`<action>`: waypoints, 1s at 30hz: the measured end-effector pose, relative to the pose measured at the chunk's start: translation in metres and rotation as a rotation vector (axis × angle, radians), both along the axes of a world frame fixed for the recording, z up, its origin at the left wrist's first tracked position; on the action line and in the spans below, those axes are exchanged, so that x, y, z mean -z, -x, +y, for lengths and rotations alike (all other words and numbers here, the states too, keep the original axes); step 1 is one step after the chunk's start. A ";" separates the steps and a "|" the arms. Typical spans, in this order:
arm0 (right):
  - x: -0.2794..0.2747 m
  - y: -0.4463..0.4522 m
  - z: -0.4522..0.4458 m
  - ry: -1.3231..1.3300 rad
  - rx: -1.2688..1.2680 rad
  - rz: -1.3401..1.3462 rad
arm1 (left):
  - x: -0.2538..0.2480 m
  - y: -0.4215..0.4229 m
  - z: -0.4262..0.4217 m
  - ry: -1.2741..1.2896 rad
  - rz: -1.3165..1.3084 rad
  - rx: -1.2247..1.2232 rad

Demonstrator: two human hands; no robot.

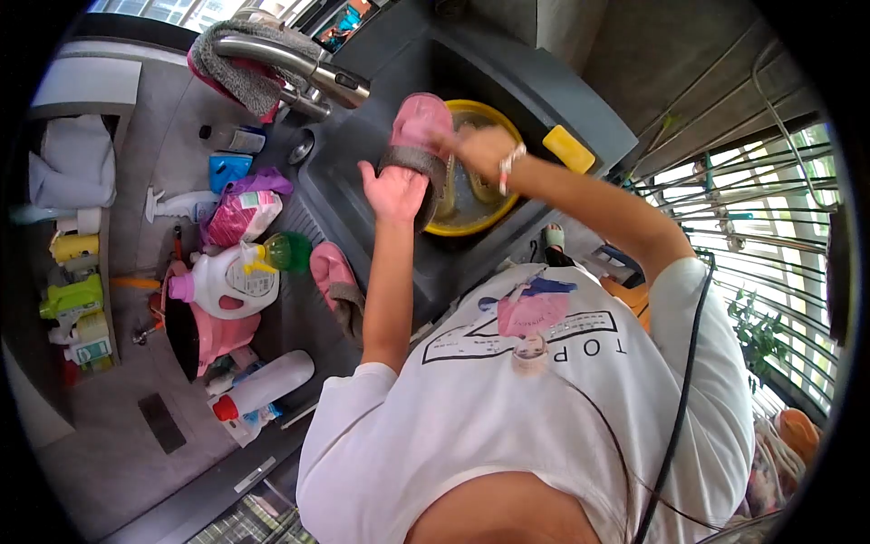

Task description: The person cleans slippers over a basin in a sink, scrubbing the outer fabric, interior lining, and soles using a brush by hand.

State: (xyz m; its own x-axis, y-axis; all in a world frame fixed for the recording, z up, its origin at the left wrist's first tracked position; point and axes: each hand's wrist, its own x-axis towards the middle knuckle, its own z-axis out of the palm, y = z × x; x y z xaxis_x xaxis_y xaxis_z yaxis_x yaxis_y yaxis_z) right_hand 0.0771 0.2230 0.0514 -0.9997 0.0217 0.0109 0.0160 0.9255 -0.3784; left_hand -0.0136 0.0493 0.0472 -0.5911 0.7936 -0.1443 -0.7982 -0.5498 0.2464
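My left hand (396, 192) is palm up with its thumb out, its fingers inside a pink slipper (423, 118) with a grey cuff, which it holds up over the dark grey sink (353, 136). Against the slipper's right side is my right hand (485, 152), its fingers bent and smeared by motion; whether they hold anything is unclear. Below the right hand, a yellow-rimmed basin (462, 230) holds cloudy water and something pale under the surface. A second pink slipper (333, 267) lies on the ribbed drainboard to the left.
A steel faucet (340, 83) with a grey cloth (245, 77) hangs over the sink's left edge. On the right rim lies a yellow block (569, 150). Detergent (237, 283), a spray bottle (181, 207) and a pink basin (227, 340) crowd the left counter. Cables cross my shirt.
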 end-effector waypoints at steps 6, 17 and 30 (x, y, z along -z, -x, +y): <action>-0.014 -0.007 0.021 -0.028 0.026 -0.058 | 0.009 -0.005 -0.004 0.002 -0.044 -0.022; -0.042 -0.001 -0.001 0.172 -0.077 0.183 | -0.010 -0.009 0.013 0.389 0.245 0.010; -0.021 0.007 0.015 -0.037 -0.216 0.159 | 0.006 -0.014 0.004 0.546 0.872 0.160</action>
